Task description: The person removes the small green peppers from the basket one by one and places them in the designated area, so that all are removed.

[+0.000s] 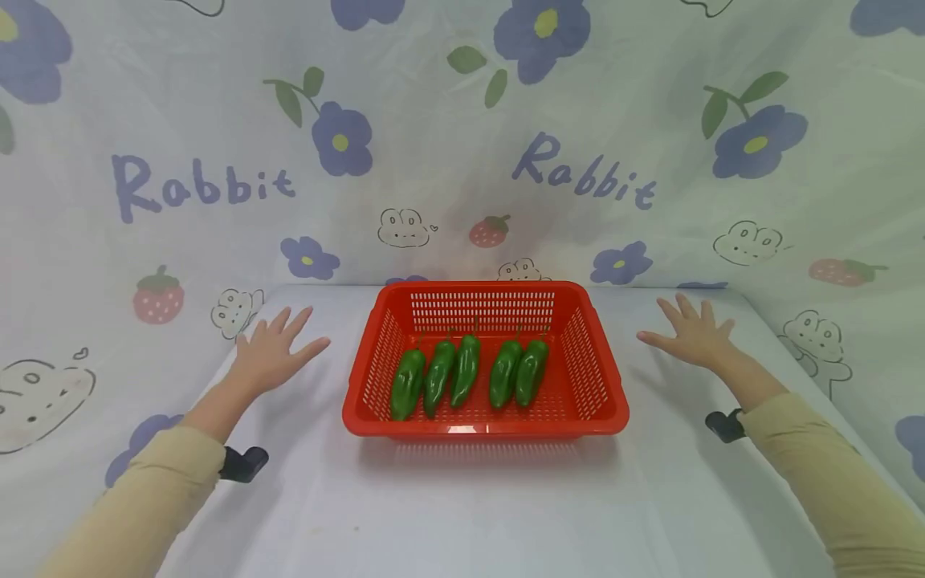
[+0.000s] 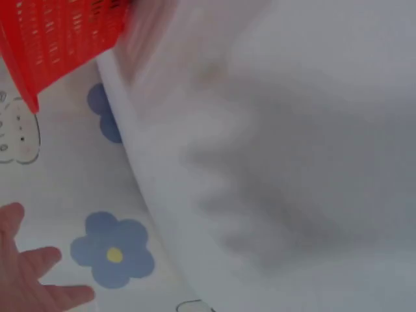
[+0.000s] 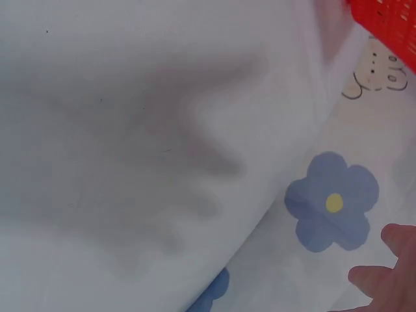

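Observation:
A red plastic basket [image 1: 486, 428] stands in the middle of the white table, with several green peppers [image 1: 465, 371] lying inside, grouped to the left and right of a gap. To its left my left hand [image 1: 273, 353] hovers over the table with fingers spread, holding nothing. My right hand [image 1: 694, 333] is held the same way on the other side, apart from the basket. Spread fingertips [image 2: 42, 260] show at the lower left of the left wrist view, and others [image 3: 374, 279] at the lower right of the right wrist view.
The white tabletop [image 1: 462, 514] stretches in front of the basket. Behind the table hangs a white cloth [image 1: 448, 168] printed with flowers, rabbits and strawberries. A dark wrist device [image 1: 243, 464] sits at the left cuff, another [image 1: 725, 425] at the right cuff.

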A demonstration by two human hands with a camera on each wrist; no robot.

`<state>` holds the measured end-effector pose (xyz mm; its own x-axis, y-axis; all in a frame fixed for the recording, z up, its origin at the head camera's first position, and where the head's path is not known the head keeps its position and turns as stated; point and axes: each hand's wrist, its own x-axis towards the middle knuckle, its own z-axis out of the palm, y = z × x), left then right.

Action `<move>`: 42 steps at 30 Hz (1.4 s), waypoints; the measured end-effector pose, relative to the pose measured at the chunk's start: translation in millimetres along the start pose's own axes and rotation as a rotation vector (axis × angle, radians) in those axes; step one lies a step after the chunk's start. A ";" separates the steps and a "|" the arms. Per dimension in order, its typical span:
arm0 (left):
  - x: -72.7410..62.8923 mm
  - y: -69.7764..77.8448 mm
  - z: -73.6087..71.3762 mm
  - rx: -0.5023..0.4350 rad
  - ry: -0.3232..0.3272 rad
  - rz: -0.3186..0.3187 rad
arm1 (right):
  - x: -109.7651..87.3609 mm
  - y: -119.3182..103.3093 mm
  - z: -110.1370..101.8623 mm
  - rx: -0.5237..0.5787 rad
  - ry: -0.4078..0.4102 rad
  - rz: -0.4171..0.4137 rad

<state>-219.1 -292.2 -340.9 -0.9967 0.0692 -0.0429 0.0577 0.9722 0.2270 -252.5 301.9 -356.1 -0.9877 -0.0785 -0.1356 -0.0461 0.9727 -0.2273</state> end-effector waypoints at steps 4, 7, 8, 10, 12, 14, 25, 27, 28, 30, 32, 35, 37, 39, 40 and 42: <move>0.0 9.2 -0.8 -0.123 0.014 0.084 | -1.6 -3.1 -1.7 -0.017 0.021 -0.024; 0.1 16.4 -1.9 -0.164 0.026 0.134 | -3.4 -6.2 -4.5 -0.019 0.038 -0.044; 0.0 18.7 -2.3 -0.174 0.029 0.146 | -3.8 -7.3 -5.5 -0.019 0.043 -0.050; 0.2 23.1 -2.6 -0.194 0.032 0.170 | -4.5 -9.4 -7.8 -0.018 0.047 -0.062; 0.9 26.4 -1.8 -0.220 0.032 0.198 | -5.0 -11.4 -9.9 -0.016 0.048 -0.069; 1.7 29.4 -0.3 -0.249 0.028 0.224 | -5.1 -12.9 -11.4 -0.020 0.052 -0.077; 4.3 43.2 10.3 -0.382 0.011 0.361 | -9.1 -37.6 -22.8 0.010 0.073 -0.152; 4.6 45.6 12.5 -0.395 0.017 0.386 | -10.1 -44.3 -25.6 0.022 0.079 -0.174; 4.7 46.6 13.8 -0.402 0.021 0.398 | -10.9 -47.2 -27.0 0.029 0.080 -0.185; 5.3 47.9 17.1 -0.402 0.030 0.417 | -12.5 -52.7 -29.4 0.041 0.078 -0.207; 5.2 49.6 19.9 -0.394 0.036 0.435 | -13.6 -57.6 -31.4 0.063 0.073 -0.231; 5.0 51.0 24.3 -0.366 0.035 0.441 | -14.7 -65.1 -34.0 0.105 0.054 -0.261; 4.2 50.9 27.0 -0.346 0.031 0.439 | -15.4 -70.7 -36.1 0.133 0.039 -0.273; 3.3 50.3 29.9 -0.329 0.024 0.429 | -16.6 -77.1 -38.4 0.149 0.026 -0.279; 2.7 49.8 31.1 -0.320 0.023 0.427 | -17.3 -80.4 -39.6 0.154 0.021 -0.280; 1.6 48.3 33.5 -0.311 0.018 0.421 | -18.8 -87.2 -41.6 0.163 0.013 -0.288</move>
<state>-216.0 -237.7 -362.6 -0.8917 0.4334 0.1307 0.4370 0.7485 0.4988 -236.1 227.6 -293.6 -0.9394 -0.3413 -0.0318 -0.2999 0.8634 -0.4057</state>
